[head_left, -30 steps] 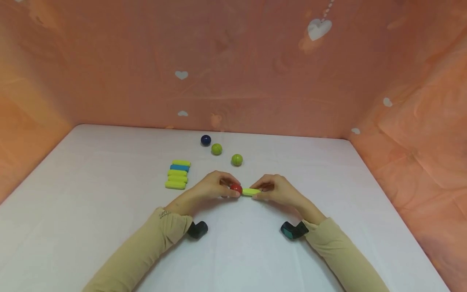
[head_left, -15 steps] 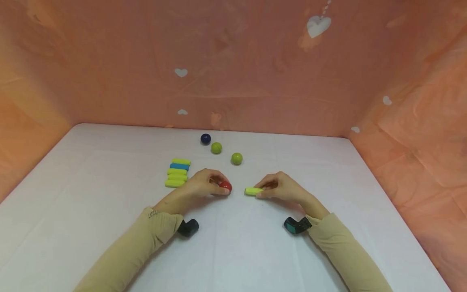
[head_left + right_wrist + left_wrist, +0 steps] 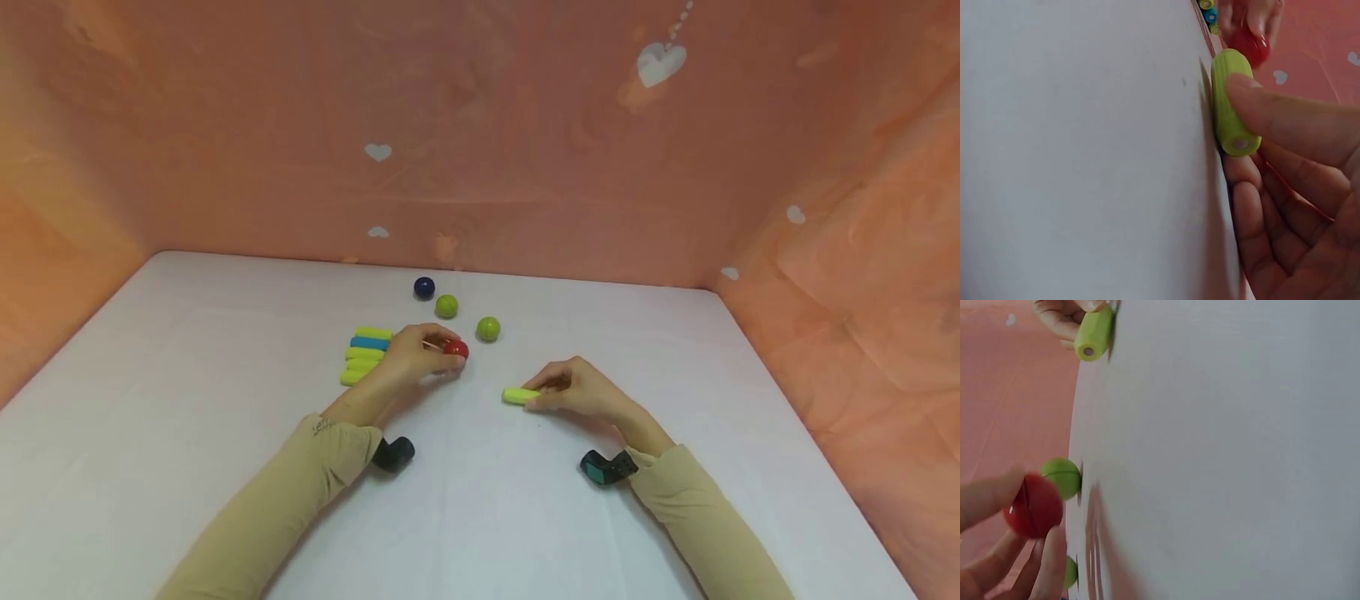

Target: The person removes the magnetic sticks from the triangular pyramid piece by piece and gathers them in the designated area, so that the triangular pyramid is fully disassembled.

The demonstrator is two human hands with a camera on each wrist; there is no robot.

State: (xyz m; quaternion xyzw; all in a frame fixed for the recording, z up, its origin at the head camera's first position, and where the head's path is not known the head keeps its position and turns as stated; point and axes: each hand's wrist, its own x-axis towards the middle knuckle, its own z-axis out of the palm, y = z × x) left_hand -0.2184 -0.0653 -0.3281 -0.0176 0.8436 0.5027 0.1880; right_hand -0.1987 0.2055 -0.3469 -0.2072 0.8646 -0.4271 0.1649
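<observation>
Between its thumb and fingers my left hand point(image 3: 414, 353) pinches a red ball point(image 3: 456, 350), which has a seam line around it in the left wrist view. A green ball point(image 3: 488, 328) sits on the table just beyond it to the right. My right hand point(image 3: 576, 388) pinches a yellow-green ribbed rod point(image 3: 1232, 103) by its right end, low over the white table; whether it touches the cloth I cannot tell. A pale round spot shows in the rod's end point(image 3: 1089, 351) in the left wrist view.
Several yellow-green rods point(image 3: 364, 354) and one blue rod point(image 3: 369, 342) lie in a row left of my left hand, partly covered by it. Another green ball point(image 3: 446, 306) and a dark blue ball point(image 3: 424, 288) stand near the back edge, before an orange cloth wall point(image 3: 480, 150).
The red ball has come away from the rod's end; my left hand has carried it left, then toward the back. My right hand, with the rod, has shifted slightly right.
</observation>
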